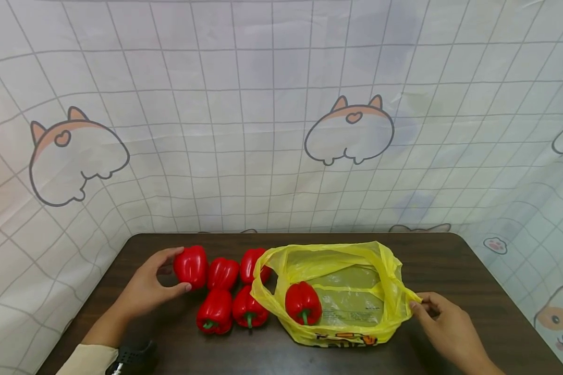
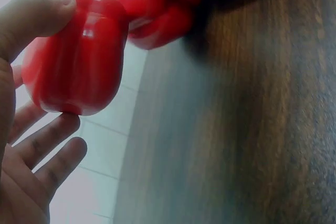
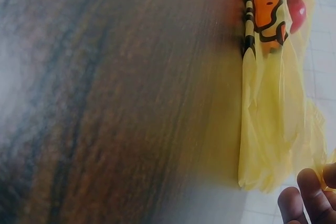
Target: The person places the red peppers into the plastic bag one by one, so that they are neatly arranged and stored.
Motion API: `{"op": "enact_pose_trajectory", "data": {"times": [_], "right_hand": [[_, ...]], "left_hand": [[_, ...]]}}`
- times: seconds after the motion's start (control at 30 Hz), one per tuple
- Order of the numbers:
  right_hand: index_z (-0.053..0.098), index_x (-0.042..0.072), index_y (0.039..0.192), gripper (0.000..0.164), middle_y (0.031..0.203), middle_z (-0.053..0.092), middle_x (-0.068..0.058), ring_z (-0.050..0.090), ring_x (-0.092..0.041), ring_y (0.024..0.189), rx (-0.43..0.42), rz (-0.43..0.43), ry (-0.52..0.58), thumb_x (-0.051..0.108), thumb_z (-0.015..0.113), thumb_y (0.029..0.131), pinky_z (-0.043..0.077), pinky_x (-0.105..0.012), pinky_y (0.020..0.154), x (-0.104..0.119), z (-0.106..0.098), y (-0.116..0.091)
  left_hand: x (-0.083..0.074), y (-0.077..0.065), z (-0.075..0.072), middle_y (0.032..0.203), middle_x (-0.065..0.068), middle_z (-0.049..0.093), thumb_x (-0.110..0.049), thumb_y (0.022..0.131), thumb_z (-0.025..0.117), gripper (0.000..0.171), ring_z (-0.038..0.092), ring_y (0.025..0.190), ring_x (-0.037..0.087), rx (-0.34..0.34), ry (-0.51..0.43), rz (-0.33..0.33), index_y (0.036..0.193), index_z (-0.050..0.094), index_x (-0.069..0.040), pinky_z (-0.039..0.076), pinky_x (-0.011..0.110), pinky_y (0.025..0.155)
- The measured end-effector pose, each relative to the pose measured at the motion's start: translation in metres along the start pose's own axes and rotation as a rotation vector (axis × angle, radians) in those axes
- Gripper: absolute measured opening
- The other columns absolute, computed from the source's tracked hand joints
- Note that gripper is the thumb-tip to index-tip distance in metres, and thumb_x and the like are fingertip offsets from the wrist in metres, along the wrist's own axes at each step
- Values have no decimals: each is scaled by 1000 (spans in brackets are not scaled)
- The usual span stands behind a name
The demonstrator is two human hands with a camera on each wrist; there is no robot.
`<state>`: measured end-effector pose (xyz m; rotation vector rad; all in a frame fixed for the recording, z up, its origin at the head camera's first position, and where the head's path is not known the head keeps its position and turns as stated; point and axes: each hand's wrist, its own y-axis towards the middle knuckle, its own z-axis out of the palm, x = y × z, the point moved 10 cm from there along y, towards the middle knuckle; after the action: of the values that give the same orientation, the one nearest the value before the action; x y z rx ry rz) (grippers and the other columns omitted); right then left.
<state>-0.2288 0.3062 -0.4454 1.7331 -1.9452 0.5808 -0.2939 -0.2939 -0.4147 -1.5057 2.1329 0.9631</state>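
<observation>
A red bell pepper is held between the thumb and fingertips of my left hand, at the left end of a group of peppers. In the left wrist view this pepper hangs above the tabletop, with the thumb on one side and fingers on the other. My right hand pinches the right edge of a yellow plastic bag, which lies with its mouth wide open. Inside it, at the left, sits one red pepper with a green stem. The right wrist view shows the bag's printed side and some curled fingers.
Several more red peppers lie close together between my left hand and the bag. The bag's left rim overlaps the nearest ones. Everything rests on a dark wooden table. A white grid-patterned cloth hangs behind and beside it.
</observation>
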Motion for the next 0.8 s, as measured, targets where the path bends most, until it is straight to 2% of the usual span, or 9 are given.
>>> {"op": "enact_pose_trajectory", "data": {"times": [0.07, 0.33, 0.63, 0.8], "right_hand": [[63, 0, 127, 50, 99, 72, -2, 62, -14, 73, 4, 2, 4, 44, 60, 103, 52, -37, 64, 0, 0, 0], [64, 1, 126, 50, 99, 72, -2, 63, -14, 75, 3, -5, 5, 44, 60, 103, 53, -38, 65, 1, 0, 0], [64, 0, 127, 51, 99, 72, -2, 61, -15, 71, 3, -13, 11, 46, 59, 103, 50, -36, 65, 1, 0, -1], [64, 0, 126, 51, 98, 72, -2, 61, -15, 71, -4, -21, 11, 45, 60, 103, 49, -35, 63, 1, 0, -1]], "left_hand": [[-3, 1, -1, 133, 12, 59, -28, 78, 92, 81, 63, 105, 29, -2, -1, 4, 146, 51, -10, 58, 44, 85], [-16, 3, -7, 133, 9, 60, -28, 79, 91, 80, 62, 105, 28, -26, 13, 34, 147, 51, -11, 56, 51, 85], [-36, 8, -10, 136, 3, 59, -30, 79, 91, 81, 59, 103, 18, -43, 17, 87, 148, 52, -14, 53, 38, 89], [-47, 12, -7, 139, 2, 57, -33, 80, 91, 81, 59, 105, 19, -22, 4, 88, 148, 51, -16, 53, 39, 88]]}}
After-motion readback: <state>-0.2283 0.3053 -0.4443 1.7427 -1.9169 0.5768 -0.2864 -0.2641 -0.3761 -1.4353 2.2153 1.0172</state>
